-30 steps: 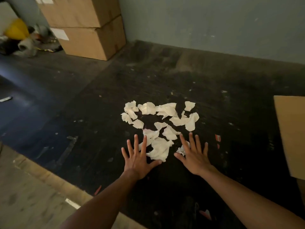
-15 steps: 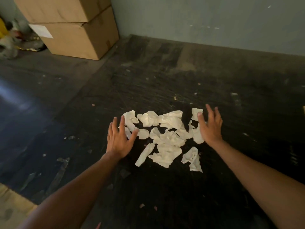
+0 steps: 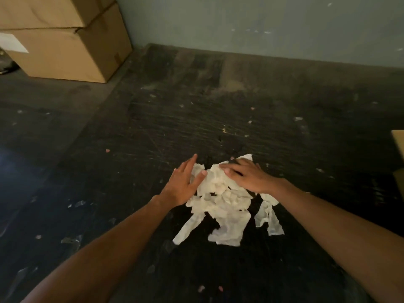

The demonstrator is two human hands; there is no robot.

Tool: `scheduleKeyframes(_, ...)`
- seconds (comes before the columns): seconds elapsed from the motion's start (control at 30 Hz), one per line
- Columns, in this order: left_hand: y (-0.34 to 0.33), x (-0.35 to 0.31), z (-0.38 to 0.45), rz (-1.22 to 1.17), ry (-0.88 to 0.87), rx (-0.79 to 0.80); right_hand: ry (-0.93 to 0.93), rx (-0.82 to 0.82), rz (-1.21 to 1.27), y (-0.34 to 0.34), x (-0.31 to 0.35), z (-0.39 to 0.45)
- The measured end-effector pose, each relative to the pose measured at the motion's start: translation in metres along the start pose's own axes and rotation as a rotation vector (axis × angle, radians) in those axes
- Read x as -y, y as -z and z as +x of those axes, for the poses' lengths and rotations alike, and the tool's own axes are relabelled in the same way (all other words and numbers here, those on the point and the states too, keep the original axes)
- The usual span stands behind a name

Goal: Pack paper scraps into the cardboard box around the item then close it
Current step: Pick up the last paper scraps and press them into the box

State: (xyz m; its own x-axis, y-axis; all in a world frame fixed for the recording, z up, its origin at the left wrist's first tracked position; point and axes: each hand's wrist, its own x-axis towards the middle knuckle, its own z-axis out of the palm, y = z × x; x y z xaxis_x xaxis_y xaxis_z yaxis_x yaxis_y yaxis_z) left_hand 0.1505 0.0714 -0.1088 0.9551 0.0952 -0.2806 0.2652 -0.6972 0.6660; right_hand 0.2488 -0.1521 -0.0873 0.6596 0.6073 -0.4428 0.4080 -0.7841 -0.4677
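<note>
Fingers [image 3: 192,165] of our left hand [image 3: 182,184] lie flat and spread against the left edge of the paper scraps [image 3: 220,200], thumb resting on the heap; fingers of our right hand [image 3: 247,174] are flat too, palm down on the top of the pile. Neither hand has closed on anything — both only press and corral.

Scraps: white, torn, bunched into a loose mound on the dark scratched surface [image 3: 196,127], between and just in front of our hands. A few pieces trail toward us, apart from the main heap — one long strip at lower left, one at lower right under the right forearm.

Cardboard box [image 3: 399,149]: only a tan corner shows at the right edge, well apart from the pile. We take it for the box to be packed, but cannot tell; the item is not in view.

Risks as we judge them:
- Flat hands give no real hold. A lift from here would likely shed pieces from the underside.
- Trailing strips sit outside the scoop and would be left behind.
- Carrying light paper across to the box invites drift and dropped bits among the specks of debris already on the surface.
- Pressing hard may flatten the scraps, so they cushion less.

Two stacked boxes [image 3: 65,47] stand at far left by the wall [image 3: 262,22].
</note>
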Motion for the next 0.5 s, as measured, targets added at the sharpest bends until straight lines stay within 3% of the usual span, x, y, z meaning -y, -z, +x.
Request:
scheduleKeyframes(0.13,0.014,0.008,-0.037,0.192,-0.198,0.083,0.118,-0.057,0.145,-0.003,0.000,-0.056)
scheduleKeyframes(0.23,0.020,0.028,-0.075,0.431,-0.327,0.095,0.024,-0.061,0.003,-0.011,-0.018,-0.105)
scheduleKeyframes(0.37,0.001,0.051,-0.118,0.656,-0.309,0.237,-0.135,0.002,-0.198,-0.046,-0.055,-0.145)
scheduleKeyframes(0.5,-0.019,0.033,-0.104,0.637,-0.324,0.218,-0.116,-0.029,-0.227,-0.059,-0.057,-0.133)
